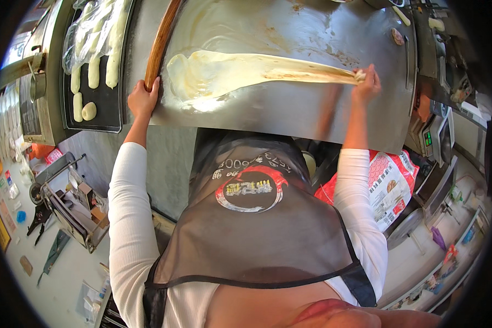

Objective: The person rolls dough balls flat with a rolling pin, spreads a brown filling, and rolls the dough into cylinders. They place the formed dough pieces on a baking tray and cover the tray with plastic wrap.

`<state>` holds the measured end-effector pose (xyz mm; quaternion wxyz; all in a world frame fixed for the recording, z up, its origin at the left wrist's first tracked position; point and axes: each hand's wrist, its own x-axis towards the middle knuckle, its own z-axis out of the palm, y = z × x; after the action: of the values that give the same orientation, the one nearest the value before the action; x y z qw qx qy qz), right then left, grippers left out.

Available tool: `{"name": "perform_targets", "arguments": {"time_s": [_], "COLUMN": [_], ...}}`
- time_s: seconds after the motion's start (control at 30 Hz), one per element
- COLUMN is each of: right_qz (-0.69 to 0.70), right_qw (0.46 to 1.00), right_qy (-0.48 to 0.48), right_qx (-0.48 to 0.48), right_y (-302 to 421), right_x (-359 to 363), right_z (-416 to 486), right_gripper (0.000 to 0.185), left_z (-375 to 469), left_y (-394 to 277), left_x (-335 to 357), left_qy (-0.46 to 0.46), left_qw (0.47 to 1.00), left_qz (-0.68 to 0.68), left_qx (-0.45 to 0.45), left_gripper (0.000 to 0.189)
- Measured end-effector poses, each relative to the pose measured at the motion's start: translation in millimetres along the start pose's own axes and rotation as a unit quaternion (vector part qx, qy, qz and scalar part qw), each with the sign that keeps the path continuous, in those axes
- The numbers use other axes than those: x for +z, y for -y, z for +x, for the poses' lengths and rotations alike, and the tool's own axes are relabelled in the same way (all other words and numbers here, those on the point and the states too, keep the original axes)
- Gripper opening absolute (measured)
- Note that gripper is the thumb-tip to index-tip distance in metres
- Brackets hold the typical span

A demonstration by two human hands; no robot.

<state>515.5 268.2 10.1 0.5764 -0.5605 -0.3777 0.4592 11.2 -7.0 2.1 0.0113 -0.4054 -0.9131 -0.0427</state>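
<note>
My left hand (143, 97) grips the lower end of a wooden rolling pin (160, 47), which points away from me over the metal worktop (270, 110). To its right a thin, stretched sheet of dough (229, 71) runs across the worktop, broad and flat on the left and narrowing to the right. My right hand (367, 84) holds the narrow, bunched end of that dough between its fingers. Brown streaks show along the dough's right part. The surface around it looks wet or oily.
At the left, a black tray (102, 126) holds several dough rolls (93, 74), partly under clear plastic film (86, 37). A small piece of filling-like food (397, 37) lies at the worktop's far right. A red and white sack (393, 184) and a digital scale (438, 135) stand at the right.
</note>
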Motion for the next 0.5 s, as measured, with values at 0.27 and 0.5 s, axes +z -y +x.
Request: {"name": "perform_targets", "arguments": {"time_s": [0.27, 0.5], "right_qz": [-0.304, -0.143], "right_qw": [0.815, 0.896], "right_qy": [0.255, 0.290], "right_qx": [-0.422, -0.305], "right_y": [-31.2, -37.0], "right_x": [43.2, 100.3], "right_z": [-67.3, -154.3], "right_gripper": [0.040, 0.059], "left_z": [0.3, 0.3], "left_y": [-1.7, -1.1], "left_x": [-1.9, -2.3], "left_qy": [0.000, 0.005], "left_qw": [1.000, 1.000], "left_qz": [-0.006, -0.004], "left_qx": [-0.002, 0.004], "left_gripper": [0.056, 0.056]}}
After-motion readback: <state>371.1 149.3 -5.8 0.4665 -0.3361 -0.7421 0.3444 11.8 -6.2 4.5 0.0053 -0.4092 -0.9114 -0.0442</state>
